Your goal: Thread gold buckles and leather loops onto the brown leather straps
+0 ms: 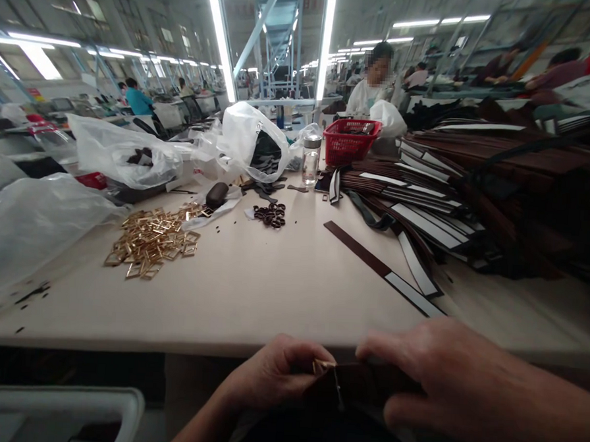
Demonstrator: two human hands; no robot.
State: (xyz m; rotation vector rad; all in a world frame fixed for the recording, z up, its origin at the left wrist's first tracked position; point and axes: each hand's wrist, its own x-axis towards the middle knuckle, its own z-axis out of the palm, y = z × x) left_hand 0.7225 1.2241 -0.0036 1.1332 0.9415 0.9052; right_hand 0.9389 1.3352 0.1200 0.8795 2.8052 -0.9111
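At the table's front edge my left hand [279,376] is closed, pinching a gold rectangular buckle [323,365] together with the end of a dark brown strap [360,383]. A thin light line, perhaps a thread or metal edge, shows on the strap beside the buckle. My right hand [445,380] reaches over the strap from the right, blurred by motion. Its forefinger and thumb show apart with the strap between them; whether they grip it is unclear. Ahead lies a brown strip [357,249] with a white panel.
Gold buckles [150,240] lie heaped at left, near small brown loops [270,214]. Stacked brown strips [424,208] crowd the right. Behind stand a glass jar [310,161], a red basket [351,145] and plastic bags [125,156]. A co-worker [368,96] sits beyond.
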